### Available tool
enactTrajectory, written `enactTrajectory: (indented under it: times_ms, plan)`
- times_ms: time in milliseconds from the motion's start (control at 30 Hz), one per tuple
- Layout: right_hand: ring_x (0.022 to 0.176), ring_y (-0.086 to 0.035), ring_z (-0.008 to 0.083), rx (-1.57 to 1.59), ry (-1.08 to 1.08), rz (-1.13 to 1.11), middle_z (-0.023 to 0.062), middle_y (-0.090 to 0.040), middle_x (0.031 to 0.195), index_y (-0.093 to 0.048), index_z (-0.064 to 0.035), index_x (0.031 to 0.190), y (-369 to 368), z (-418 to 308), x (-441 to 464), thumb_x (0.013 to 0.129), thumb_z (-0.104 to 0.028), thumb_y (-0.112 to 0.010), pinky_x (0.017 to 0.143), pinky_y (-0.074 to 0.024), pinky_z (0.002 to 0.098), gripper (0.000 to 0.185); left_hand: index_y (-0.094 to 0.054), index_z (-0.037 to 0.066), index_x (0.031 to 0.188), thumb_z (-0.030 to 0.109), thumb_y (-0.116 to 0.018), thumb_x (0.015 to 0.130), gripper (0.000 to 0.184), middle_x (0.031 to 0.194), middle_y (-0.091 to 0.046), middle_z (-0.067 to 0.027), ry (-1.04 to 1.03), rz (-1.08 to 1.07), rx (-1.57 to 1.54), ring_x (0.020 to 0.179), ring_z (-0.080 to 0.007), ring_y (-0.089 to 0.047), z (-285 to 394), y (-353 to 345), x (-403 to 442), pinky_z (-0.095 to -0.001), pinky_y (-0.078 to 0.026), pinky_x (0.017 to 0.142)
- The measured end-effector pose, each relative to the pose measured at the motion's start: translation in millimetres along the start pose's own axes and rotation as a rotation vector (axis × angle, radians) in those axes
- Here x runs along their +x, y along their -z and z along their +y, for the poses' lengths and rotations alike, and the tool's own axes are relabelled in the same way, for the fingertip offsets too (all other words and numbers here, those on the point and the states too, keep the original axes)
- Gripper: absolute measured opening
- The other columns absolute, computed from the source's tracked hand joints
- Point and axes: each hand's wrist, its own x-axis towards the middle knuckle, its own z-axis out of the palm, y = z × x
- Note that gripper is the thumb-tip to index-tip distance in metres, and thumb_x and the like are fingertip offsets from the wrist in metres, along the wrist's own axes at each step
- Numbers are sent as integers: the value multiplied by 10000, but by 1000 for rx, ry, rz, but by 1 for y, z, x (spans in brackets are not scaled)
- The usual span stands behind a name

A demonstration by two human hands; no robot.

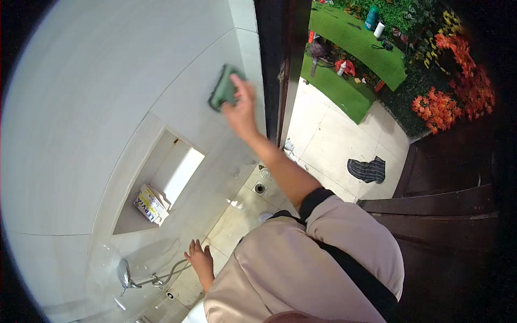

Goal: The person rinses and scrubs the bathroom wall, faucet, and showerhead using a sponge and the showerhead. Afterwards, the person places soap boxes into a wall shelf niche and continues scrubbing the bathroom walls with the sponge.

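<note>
My right hand (242,103) is raised to the tiled wall (177,97) and presses a green scrubbing pad (225,89) with a dark edge against it. The hand and pad are slightly blurred. Lower down, my left hand (200,260) holds nothing, its fingers apart near the wall. Close to it are a shower head (125,274) and its metal hose (175,269). Between the two hands, a wall niche (153,185) contains a yellow and white box (151,205) with its top torn open.
A floor drain (259,188) lies below the wall. Beside the pad stands a dark door frame (274,70). Beyond it are a dark striped cloth (367,169) on the tiles, green-covered shelves (344,91) with bottles, and orange foliage (436,110). A dark wooden door (447,215) is at right.
</note>
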Motion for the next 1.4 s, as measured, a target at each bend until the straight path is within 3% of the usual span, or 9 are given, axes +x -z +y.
enactTrajectory:
  times_ms: [233,433,500,567,633,900,1000,1133,1400]
  plan:
    - [986,-322,343,-315,317,-75,162,-348,1067,-419,-31,1084,-32,50,-29,591,76,-405,885,-246,441,505,-485,23,1088,173,-568,722,404,1174,-449,-153,37,2,-3,1105,-271,-403,-8,4,-4,-511,-216,935]
    - [996,-328,338,-322,60,37,161,-369,1029,-421,-57,1054,-36,47,-48,613,46,-462,889,-249,440,455,-493,21,1082,174,-571,718,403,1178,-446,-150,-2,-44,-17,1114,-263,-394,1,-2,-2,-506,-210,944]
    - [1003,-319,349,-363,551,-251,161,-371,1032,-398,-44,1070,-35,65,-67,579,89,-468,889,-247,435,514,-492,20,1083,177,-573,717,406,1179,-447,-148,-25,-45,-15,1115,-260,-393,7,1,3,-506,-210,944]
    - [991,-324,349,-287,196,-367,150,-375,1016,-414,-72,1048,-31,77,-35,593,102,-473,860,-280,434,491,-491,19,1083,180,-574,717,409,1179,-447,-145,-37,-48,-13,1116,-257,-392,8,3,7,-506,-210,944]
    - [959,-345,336,-329,32,293,141,-377,986,-451,-99,998,-16,46,8,612,79,-476,819,-312,435,426,-490,21,1086,190,-579,717,415,1178,-449,-142,-43,11,-11,1114,-256,-394,5,2,10,-507,-209,945]
    - [890,-350,321,-324,361,-321,138,-338,1010,-445,-93,992,-30,44,-36,601,73,-497,800,-307,428,428,-491,24,1076,195,-579,719,405,1184,-443,-144,-57,-36,0,1112,-253,-398,17,3,10,-500,-215,944]
    - [902,-358,319,-263,38,229,139,-360,957,-455,-64,928,-26,27,5,561,85,-473,821,-288,397,397,-490,24,1075,186,-582,716,404,1183,-444,-144,-48,-4,-3,1105,-257,-405,17,4,10,-498,-215,945]
    - [893,-358,314,-336,281,-232,138,-380,903,-463,-50,910,-40,29,-55,541,104,-447,806,-303,362,400,-491,24,1075,177,-584,714,403,1181,-445,-145,-46,9,2,1101,-255,-409,24,5,10,-496,-216,944]
    - [866,-376,318,-326,20,186,150,-384,886,-483,-49,859,-40,33,-33,537,106,-440,753,-327,397,359,-491,30,1077,185,-580,724,396,1166,-456,-138,-17,48,-11,1095,-265,-409,21,7,-3,-495,-222,941]
